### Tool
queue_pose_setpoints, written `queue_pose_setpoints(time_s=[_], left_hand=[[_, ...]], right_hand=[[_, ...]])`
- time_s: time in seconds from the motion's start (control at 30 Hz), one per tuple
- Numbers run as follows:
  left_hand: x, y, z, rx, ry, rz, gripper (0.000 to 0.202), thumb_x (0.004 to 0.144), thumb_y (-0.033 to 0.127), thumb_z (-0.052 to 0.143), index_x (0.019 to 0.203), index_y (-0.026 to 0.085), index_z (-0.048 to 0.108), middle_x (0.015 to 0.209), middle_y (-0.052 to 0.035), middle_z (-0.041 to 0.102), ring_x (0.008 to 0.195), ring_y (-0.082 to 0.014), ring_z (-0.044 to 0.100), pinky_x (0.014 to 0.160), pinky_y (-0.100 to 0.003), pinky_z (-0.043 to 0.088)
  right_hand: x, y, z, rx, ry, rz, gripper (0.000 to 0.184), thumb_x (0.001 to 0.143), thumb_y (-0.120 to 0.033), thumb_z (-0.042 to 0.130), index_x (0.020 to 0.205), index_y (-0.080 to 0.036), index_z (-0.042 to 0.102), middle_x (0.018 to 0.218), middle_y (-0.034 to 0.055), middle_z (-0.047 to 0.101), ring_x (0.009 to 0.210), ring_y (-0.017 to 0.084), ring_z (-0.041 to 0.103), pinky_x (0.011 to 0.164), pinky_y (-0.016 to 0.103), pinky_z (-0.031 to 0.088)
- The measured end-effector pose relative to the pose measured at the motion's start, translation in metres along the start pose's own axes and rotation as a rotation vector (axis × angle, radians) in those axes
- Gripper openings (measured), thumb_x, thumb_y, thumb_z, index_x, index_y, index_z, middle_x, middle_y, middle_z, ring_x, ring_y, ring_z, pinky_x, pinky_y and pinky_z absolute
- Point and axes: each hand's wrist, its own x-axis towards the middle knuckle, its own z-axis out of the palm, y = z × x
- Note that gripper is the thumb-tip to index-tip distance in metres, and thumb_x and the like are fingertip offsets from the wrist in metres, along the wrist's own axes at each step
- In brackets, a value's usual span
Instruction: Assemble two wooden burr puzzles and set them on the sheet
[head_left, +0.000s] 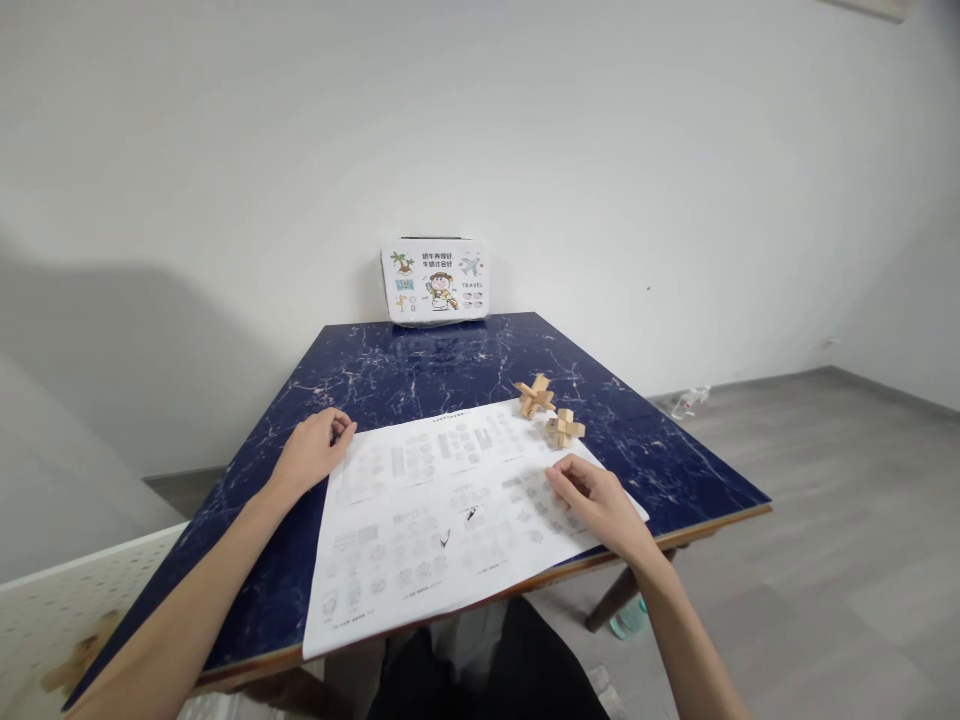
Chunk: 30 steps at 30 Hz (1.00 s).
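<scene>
A large white printed sheet point(420, 500) lies across the near part of the blue marbled table point(450, 365). My left hand point(319, 445) rests at the sheet's upper left corner, fingers curled in, with nothing visible in them. Over the right part of the sheet is my right hand point(592, 495), its thumb and fingertips drawn together and no object showing between them. Just beyond it, a wooden interlocking puzzle point(564, 428) sits on the sheet's upper right edge. A second, star-shaped wooden puzzle point(535, 396) stands right behind that one.
A white case with cartoon prints point(436, 283) stands at the table's far end against the wall. At lower left, a white perforated surface point(45, 610) holds blurred wooden pieces point(82, 655). A bluish clear object point(630, 618) lies on the floor near a table leg point(611, 598).
</scene>
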Motion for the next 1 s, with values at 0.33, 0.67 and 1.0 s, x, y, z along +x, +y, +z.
queue_pose_setpoints(time_s=[0.33,0.67,1.0], left_hand=[[-0.001,0.006,-0.003,-0.02,-0.04,-0.048,0.029,0.091,0.049,0.049,0.094,0.023,0.061,0.081,-0.0026,0.07,0.073,-0.0206,0.064,0.069,-0.031,0.046],[-0.001,0.009,-0.006,-0.027,-0.099,-0.045,0.029,0.09,0.048,0.049,0.093,0.023,0.063,0.082,-0.0021,0.071,0.073,-0.0203,0.063,0.07,-0.03,0.047],[-0.002,0.01,-0.006,-0.035,-0.094,-0.025,0.027,0.089,0.046,0.049,0.092,0.023,0.063,0.082,-0.0028,0.072,0.072,-0.0208,0.064,0.069,-0.03,0.047]], right_hand=[[-0.001,-0.003,-0.001,0.0,-0.007,-0.002,0.039,0.099,-0.056,0.053,0.081,-0.022,0.057,0.066,-0.0013,0.059,0.061,0.016,0.052,0.061,0.029,0.038],[-0.001,-0.003,-0.002,-0.004,-0.001,-0.007,0.038,0.1,-0.055,0.054,0.082,-0.022,0.058,0.067,-0.001,0.059,0.064,0.017,0.053,0.063,0.029,0.038],[-0.001,-0.002,-0.002,-0.01,-0.009,-0.002,0.039,0.099,-0.057,0.052,0.081,-0.022,0.057,0.066,-0.0001,0.059,0.063,0.018,0.053,0.061,0.029,0.039]])
